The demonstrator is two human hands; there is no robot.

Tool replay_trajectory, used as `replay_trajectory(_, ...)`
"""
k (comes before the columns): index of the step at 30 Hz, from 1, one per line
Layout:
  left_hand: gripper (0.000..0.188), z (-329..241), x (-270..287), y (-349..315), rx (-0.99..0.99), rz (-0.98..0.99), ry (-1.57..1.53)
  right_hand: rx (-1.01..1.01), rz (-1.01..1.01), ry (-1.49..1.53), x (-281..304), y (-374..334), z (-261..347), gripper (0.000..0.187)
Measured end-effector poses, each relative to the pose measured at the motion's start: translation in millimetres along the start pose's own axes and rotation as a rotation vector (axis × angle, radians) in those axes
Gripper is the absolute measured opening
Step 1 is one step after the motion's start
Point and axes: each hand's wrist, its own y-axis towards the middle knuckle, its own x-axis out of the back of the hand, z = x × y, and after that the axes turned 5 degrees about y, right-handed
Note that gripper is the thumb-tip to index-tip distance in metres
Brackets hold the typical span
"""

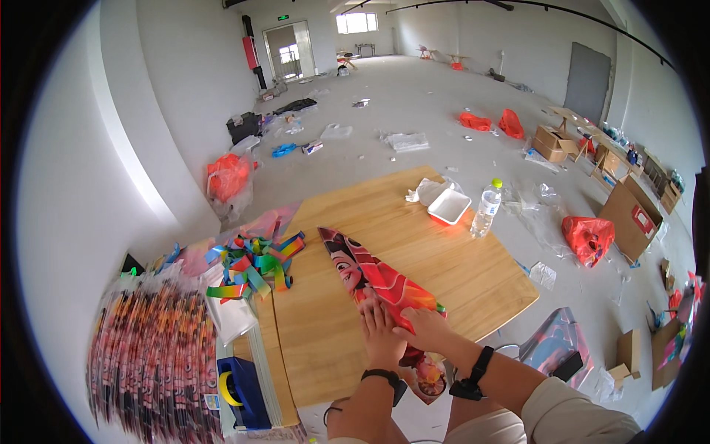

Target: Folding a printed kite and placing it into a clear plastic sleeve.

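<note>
A folded red kite (396, 284), printed with a cartoon face, lies slantwise on the wooden table (325, 362). Its narrow end points away to the left, and its near end hangs past the front edge. My left hand (380, 331) rests flat on the kite with the fingers stretched out. Just to the right, my right hand (427, 330) has its fingers bent around the kite's right side, gripping it; the fingertips are partly hidden. Rainbow-coloured ribbons (255, 265) lie in a loose heap at the table's left.
Left of the table stands a thick row of packed printed pieces (155, 355), beside a blue tape dispenser (244, 392). A white tray (450, 206) and a water bottle (487, 211) stand at the far right. Red bags (588, 238) and cardboard boxes (630, 218) litter the floor.
</note>
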Motion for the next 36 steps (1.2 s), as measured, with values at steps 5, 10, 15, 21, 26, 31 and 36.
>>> replay_trajectory(5,0.065,1.6,-13.4,3.8,-0.027,-0.014,-0.037,0.023,0.028,0.092,-12.9,1.3,-34.4,0.039)
replay_trajectory(10,0.054,20.7,-8.7,13.0,-0.116,-0.051,-0.065,0.056,0.043,0.078,-15.8,8.9,-43.6,0.028)
replay_trajectory(15,0.051,39.3,0.1,35.4,-0.065,0.013,-0.305,0.122,0.014,0.000,-20.7,4.0,-41.4,0.036)
replay_trajectory(21,0.058,47.9,6.6,28.7,-0.051,-0.111,-0.417,0.202,-0.069,-0.213,-15.9,-11.9,-18.4,0.051)
replay_trajectory(26,0.061,38.6,16.1,27.6,-0.088,-0.150,-0.387,0.182,-0.122,-0.192,-17.9,-17.1,-20.2,0.048)
replay_trajectory(31,0.054,41.6,19.5,29.3,-0.113,-0.101,-0.304,0.186,-0.195,-0.137,-25.3,-20.7,-24.0,0.045)
replay_trajectory(36,0.050,35.9,18.5,28.9,-0.104,-0.042,-0.244,0.164,-0.193,-0.112,-21.0,-22.7,-27.1,0.049)
